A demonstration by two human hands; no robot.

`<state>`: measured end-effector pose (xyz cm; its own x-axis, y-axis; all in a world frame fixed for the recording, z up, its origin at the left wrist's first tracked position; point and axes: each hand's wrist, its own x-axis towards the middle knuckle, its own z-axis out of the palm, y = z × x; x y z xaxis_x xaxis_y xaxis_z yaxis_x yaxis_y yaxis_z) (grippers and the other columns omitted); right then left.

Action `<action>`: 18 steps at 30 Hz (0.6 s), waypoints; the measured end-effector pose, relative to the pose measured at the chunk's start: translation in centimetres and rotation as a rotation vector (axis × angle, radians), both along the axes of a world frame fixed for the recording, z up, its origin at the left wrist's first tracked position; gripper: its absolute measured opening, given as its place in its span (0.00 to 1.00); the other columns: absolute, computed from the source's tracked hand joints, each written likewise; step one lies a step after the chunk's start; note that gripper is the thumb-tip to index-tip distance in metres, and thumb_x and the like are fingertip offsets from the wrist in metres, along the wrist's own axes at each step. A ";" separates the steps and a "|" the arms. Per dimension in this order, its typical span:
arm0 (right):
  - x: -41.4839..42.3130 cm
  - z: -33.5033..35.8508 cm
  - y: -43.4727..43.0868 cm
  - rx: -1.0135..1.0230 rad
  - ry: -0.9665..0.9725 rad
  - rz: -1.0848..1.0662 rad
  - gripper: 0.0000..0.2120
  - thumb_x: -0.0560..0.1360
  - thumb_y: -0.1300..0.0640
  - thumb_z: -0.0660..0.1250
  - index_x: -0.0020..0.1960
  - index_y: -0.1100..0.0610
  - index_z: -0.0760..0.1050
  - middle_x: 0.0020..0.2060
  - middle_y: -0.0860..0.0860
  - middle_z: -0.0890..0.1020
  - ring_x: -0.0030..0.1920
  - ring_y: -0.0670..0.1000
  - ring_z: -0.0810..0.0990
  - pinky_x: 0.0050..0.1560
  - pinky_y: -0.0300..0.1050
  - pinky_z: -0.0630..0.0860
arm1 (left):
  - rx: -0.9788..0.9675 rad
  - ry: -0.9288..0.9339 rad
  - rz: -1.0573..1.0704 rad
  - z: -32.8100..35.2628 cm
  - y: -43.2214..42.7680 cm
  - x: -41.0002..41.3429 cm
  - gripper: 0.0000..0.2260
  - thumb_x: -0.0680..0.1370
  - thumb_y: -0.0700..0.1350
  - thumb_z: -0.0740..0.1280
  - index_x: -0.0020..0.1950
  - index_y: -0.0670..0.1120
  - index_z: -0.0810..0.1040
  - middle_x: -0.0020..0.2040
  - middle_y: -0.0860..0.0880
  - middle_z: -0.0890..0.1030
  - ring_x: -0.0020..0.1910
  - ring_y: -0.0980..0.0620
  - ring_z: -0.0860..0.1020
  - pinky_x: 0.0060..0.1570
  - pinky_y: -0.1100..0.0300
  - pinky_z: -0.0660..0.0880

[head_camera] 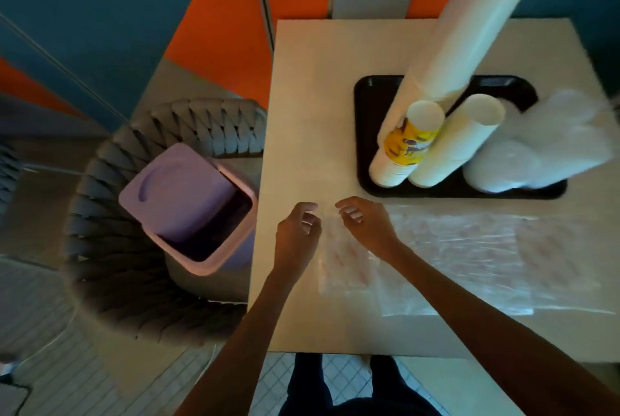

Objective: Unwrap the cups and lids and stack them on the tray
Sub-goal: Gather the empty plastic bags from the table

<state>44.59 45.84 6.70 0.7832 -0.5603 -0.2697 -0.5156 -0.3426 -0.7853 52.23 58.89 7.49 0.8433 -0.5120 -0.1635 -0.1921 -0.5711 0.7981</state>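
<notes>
Both hands hung over the near part of the pale table, close together but not touching. The left hand had its fingers curled inward with the thumb drawn toward them, and the right hand mirrored it, fingers bent down. Between and just under them lay a narrow, crumpled clear wrapper with faint red printing, its far end reaching up into the gap between the fingertips. The plastic was too thin and blurred to tell whether either hand was pinching it or only poised over it. Under the right forearm and spreading away to that hand's right lay a larger flat sheet of clear plastic. Beyond the right hand stood the black tray, well apart from the fingers. On it, closest to the hands, a short stack of cups with a yellow print stood touching a plain white short stack on its right. Behind those two rose a much taller white cup stack. At the tray's right end, farthest from the left hand, a pile of lids in cloudy plastic spilled over the rim. Off the table, to the left of the left hand, a lilac swing-lid bin sat on a grey woven chair.
</notes>
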 end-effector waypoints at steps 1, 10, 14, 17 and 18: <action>-1.5 0.0 -1.0 -0.017 0.014 -0.017 0.09 0.75 0.66 0.66 0.51 0.58 0.80 0.45 0.52 0.83 0.44 0.47 0.80 0.48 0.35 0.76 | 0.005 0.016 -0.021 0.1 -0.8 -1.1 0.10 0.76 0.38 0.66 0.57 0.43 0.78 0.44 0.50 0.81 0.40 0.56 0.78 0.43 0.70 0.71; -12.0 -0.7 -9.0 -0.319 0.179 0.056 0.12 0.75 0.58 0.68 0.58 0.58 0.78 0.55 0.53 0.79 0.55 0.53 0.78 0.50 0.40 0.69 | 0.013 0.135 -0.094 0.0 -6.7 -10.8 0.08 0.76 0.38 0.67 0.55 0.44 0.78 0.43 0.53 0.80 0.39 0.60 0.78 0.42 0.70 0.74; -13.7 -1.3 -11.0 -0.395 0.210 0.130 0.14 0.76 0.55 0.67 0.61 0.57 0.75 0.61 0.53 0.75 0.61 0.52 0.73 0.52 0.40 0.68 | 0.054 0.188 0.030 -0.4 -7.6 -12.5 0.08 0.75 0.38 0.67 0.55 0.43 0.78 0.45 0.50 0.80 0.41 0.57 0.78 0.42 0.68 0.74; -14.4 -1.5 -11.8 -0.411 0.218 0.202 0.16 0.76 0.54 0.67 0.62 0.57 0.75 0.63 0.54 0.73 0.62 0.52 0.72 0.55 0.43 0.71 | 0.142 0.149 0.148 -1.1 -7.9 -13.1 0.13 0.75 0.40 0.68 0.59 0.43 0.76 0.55 0.45 0.78 0.50 0.48 0.78 0.49 0.60 0.72; -14.5 -1.6 -11.9 -0.409 0.213 0.216 0.16 0.75 0.55 0.68 0.62 0.57 0.75 0.62 0.54 0.73 0.62 0.53 0.72 0.55 0.44 0.71 | 0.170 0.145 0.178 -1.4 -7.9 -13.1 0.15 0.75 0.40 0.68 0.62 0.43 0.74 0.58 0.45 0.76 0.53 0.47 0.77 0.51 0.59 0.72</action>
